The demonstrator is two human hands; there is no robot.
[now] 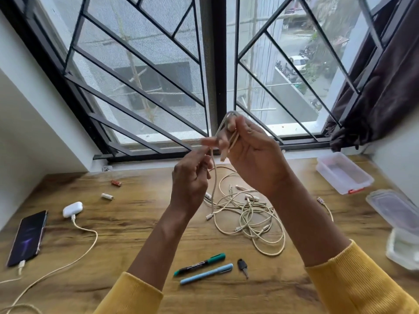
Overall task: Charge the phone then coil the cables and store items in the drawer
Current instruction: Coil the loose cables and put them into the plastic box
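Observation:
Both hands are raised above the wooden desk (136,225), working one cream braided cable (214,177). My right hand (251,155) grips a folded loop of it, with a plug end hanging below the fingers. My left hand (192,175) pinches the strand that runs down to a tangled pile of cream cables (251,218) on the desk. At the far left lies the phone (28,237) with a cable plugged into its near end. A white earbud case (72,209) beside it also has a cable (74,257) attached.
Two batteries (116,183) (107,196) lie left of centre. A green marker (199,264), a blue pen (206,273) and a small key (242,266) lie near the front. Clear plastic containers (343,172) (394,208) stand at the right. A barred window (213,71) is behind.

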